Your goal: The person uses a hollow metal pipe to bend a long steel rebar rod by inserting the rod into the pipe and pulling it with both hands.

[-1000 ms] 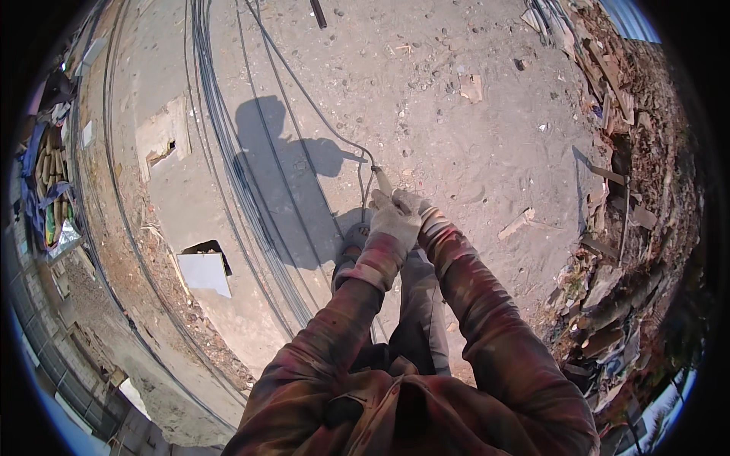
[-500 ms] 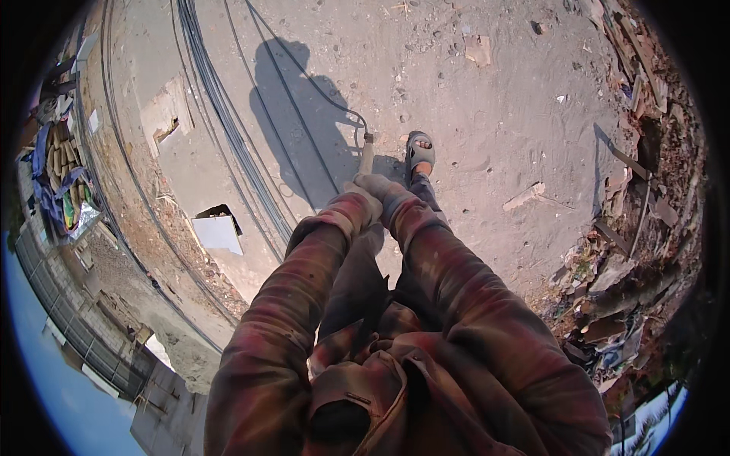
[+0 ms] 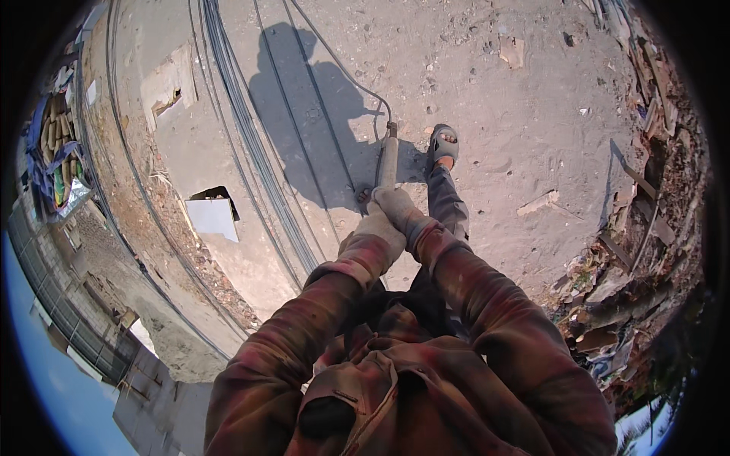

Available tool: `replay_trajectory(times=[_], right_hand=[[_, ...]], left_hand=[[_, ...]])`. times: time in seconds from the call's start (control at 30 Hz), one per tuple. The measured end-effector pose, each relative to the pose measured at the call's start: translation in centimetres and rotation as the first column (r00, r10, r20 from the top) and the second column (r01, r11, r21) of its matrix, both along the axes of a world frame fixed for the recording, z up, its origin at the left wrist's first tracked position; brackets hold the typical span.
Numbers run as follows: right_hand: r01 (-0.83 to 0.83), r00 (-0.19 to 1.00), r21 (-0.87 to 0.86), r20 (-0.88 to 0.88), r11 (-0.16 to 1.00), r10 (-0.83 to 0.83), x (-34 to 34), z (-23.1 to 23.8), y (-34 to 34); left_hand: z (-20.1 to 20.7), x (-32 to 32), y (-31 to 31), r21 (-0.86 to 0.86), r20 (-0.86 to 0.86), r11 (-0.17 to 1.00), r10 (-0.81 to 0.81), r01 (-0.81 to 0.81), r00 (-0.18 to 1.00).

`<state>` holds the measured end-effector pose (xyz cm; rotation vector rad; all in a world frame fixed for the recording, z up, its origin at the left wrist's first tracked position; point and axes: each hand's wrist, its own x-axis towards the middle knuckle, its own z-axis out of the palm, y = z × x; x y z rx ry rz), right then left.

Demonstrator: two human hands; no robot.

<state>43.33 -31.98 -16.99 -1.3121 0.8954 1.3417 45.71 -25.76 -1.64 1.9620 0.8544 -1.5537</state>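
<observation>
Both hands are closed, one close by the other, round the lower end of a thick pale handle [image 3: 388,163] that points away from me. My left hand [image 3: 382,230] sits nearer my body, and my right hand [image 3: 397,207] is just beyond it, overlapping it. At the handle's far end is a narrower dark metal piece. A dark steel rod [image 3: 346,70] curves down from the top of the view and meets that end; how they join is too small to tell.
Long steel rods [image 3: 242,114] lie in a bundle left of my hands. Beyond them a pale board [image 3: 213,218] lies by a dark hole. My sandalled foot [image 3: 444,144] stands right of the handle. Scrap wood and rubble [image 3: 642,220] line the right side.
My hands and the handle have shifted right and nearer to me in the view, and more of the handle shows. The ground and rods have shifted slightly right too.
</observation>
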Motion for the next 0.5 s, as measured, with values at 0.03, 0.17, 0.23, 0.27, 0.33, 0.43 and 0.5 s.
replay_trajectory(times=[0.03, 0.17, 0.23, 0.27, 0.33, 0.43, 0.5], right_hand=[[0.005, 0.999, 0.007, 0.031, 1.0, -0.006, -0.5, -0.1, -0.7], [0.085, 0.99, 0.003, 0.113, 0.996, -0.084, -3.0, -0.1, -0.9], [0.108, 0.985, -0.049, 0.141, 0.993, -0.1, -4.6, 0.8, -0.1], [0.141, 0.977, -0.097, 0.174, 0.985, -0.123, -5.2, 1.1, 0.3], [0.17, 0.975, -0.073, 0.16, 0.983, -0.157, -5.2, 1.2, 0.4], [0.19, 0.963, -0.04, 0.203, 0.981, -0.179, -6.4, 1.0, 0.7], [0.171, 0.957, -0.038, 0.244, 0.985, -0.157, -7.8, 0.2, 0.6]], left_hand=[[-0.1, -0.5, -0.1, -0.013, 0.001, 1.0, 0.003, -0.003, 1.0], [0.4, -2.0, 0.3, -0.059, 0.019, 0.998, 0.015, -0.014, 1.0], [0.9, -3.7, 1.2, -0.071, 0.018, 0.997, 0.003, -0.002, 1.0], [0.7, -3.9, 1.5, -0.087, -0.017, 0.996, 0.016, -0.018, 1.0], [-0.1, -4.9, 1.9, -0.101, 0.007, 0.994, 0.042, -0.041, 0.999], [-1.0, -7.2, 2.1, -0.101, 0.063, 0.993, 0.061, -0.055, 0.996], [-1.6, -8.2, 1.9, -0.088, 0.078, 0.994, 0.064, -0.057, 0.995]])
